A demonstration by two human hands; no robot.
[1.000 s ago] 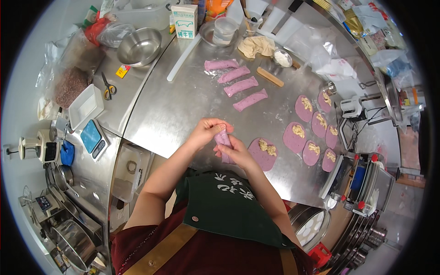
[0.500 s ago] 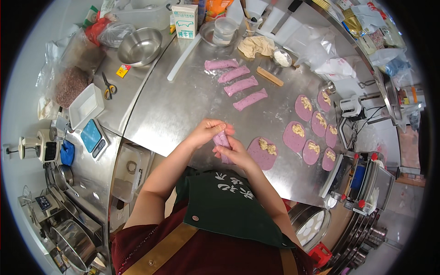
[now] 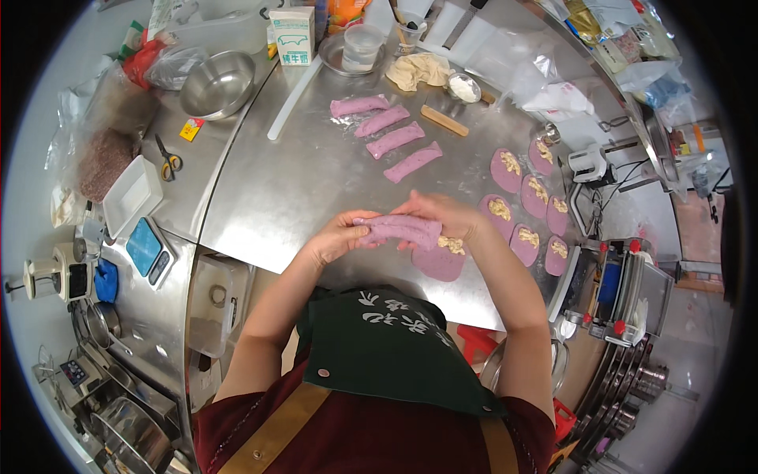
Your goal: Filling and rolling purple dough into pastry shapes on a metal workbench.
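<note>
Between my two hands, above the near part of the steel table, is a purple dough roll (image 3: 401, 228) lying crosswise with a seam along its length. My left hand (image 3: 346, 237) is closed on its left end. The fingers of my right hand (image 3: 433, 212) grip its right part from behind and below. Just right of the roll, partly under it, a flat purple dough round (image 3: 439, 264) lies on the table with pale chunky filling (image 3: 452, 246) on it. Farther back lie several finished-looking rolls (image 3: 395, 140), side by side. At the right are several dough rounds (image 3: 499, 208) topped with filling.
A wooden stick (image 3: 444, 120), a small bowl of white powder (image 3: 464, 88) and a beige cloth (image 3: 417, 72) sit behind the rolls. At the left are a kitchen scale (image 3: 150, 251), scissors (image 3: 168, 158) and a steel bowl (image 3: 218, 85). A roller machine (image 3: 612, 288) stands at the right.
The dough roll has turned from nearly upright to crosswise and looks longer. My right hand has moved up and right to its far side. The view has shifted slightly.
</note>
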